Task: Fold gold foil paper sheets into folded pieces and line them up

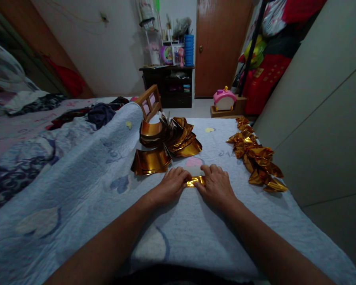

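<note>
A sheet of gold foil paper (193,182) lies on the bed in front of me, its near part turned over so that the gold faces up and the pale side shows beyond. My left hand (175,180) grips its left end with curled fingers. On the right end, my right hand (215,182) has its thumb pressed on the gold strip and its fingers bent over the paper. Ahead to the left are fanned stacks of gold foil sheets (151,160). Along the right edge runs a row of folded gold paper pieces (252,156).
A light blue quilt (106,206) with heart patterns covers the bed. Rumpled clothes (101,114) lie to the left. Beyond the bed stand a wooden bed rail (150,103), a pink toy (224,99) and a dark cabinet (169,87). A pale wardrobe (320,118) rises at right.
</note>
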Demonstrator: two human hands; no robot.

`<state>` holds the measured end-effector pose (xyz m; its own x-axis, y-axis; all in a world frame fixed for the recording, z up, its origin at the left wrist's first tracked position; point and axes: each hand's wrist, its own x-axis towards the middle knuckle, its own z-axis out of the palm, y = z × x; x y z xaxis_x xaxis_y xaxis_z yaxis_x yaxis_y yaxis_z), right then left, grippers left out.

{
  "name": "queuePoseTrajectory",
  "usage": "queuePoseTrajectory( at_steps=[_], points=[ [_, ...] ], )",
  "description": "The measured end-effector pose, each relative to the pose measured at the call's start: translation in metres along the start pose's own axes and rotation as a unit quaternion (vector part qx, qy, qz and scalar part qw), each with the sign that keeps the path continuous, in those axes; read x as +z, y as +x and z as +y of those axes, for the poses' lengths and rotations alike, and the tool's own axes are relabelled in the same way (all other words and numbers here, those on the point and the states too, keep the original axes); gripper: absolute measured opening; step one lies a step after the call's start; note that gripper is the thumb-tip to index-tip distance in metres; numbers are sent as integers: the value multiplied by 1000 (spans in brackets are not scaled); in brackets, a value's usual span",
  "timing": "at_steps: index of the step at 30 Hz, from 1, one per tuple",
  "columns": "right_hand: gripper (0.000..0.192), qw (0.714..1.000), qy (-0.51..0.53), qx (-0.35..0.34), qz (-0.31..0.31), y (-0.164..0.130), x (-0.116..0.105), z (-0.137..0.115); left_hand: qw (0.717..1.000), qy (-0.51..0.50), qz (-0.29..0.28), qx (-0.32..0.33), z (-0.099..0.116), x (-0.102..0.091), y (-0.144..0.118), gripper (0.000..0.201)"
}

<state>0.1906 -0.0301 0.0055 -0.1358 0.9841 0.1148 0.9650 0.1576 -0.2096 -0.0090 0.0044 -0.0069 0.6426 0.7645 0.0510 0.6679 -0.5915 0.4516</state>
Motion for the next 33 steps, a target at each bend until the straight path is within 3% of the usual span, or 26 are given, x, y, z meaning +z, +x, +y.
queuePoseTrajectory(
  at_steps=[7,17,19,24,28,33],
  points=[
    [58,1000,-8,18,-15,-3,-5,26,1000,0,-21,-14,4,-5,0,19],
    [65,999,12,11,-37,0,-6,56,999,-11,-27,-14,5,-9,-2,21],
    [60,999,26,5,-37,1,-7,58,1000,-15,-23,-7,5,-9,-2,20],
    [25,994,89,-60,1,3,-15,56,1000,-16,-15,-1,10,-12,-3,17],
    [15,980,142,-141,-8,3,-18,43,1000,-17,-1,1,12,-12,-3,25],
    [13,978,123,-163,-42,3,-15,35,999,-10,26,27,6,-9,-1,18]
  ],
)
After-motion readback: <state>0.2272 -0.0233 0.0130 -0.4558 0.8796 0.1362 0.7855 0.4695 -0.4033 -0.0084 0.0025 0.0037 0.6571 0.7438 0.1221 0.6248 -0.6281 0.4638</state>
